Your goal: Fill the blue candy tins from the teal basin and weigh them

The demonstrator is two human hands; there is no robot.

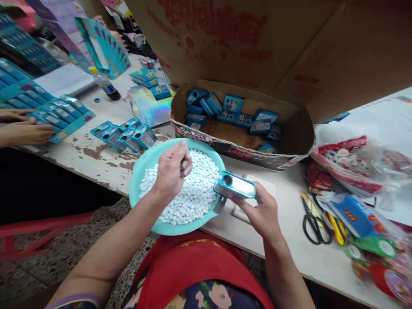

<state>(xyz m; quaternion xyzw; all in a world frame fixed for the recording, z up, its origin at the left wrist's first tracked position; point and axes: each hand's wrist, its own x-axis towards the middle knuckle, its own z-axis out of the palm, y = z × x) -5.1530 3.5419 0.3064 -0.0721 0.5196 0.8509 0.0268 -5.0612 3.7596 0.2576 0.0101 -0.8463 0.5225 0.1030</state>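
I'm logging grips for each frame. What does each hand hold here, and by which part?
Right hand holds a small blue box by its lower end. Left hand is closed over the white pellets; what it holds cannot be told.

Bowl (141, 171) before carton (289, 141); scissors (312, 223) right; pellets (196, 193) in bowl.

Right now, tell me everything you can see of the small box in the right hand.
The small box is blue with a pale silvery face, seemingly cardboard. It lies tilted, its open end toward the teal bowl of white pellets. The right hand grips it from below over the bowl's rim; nothing else touches it.
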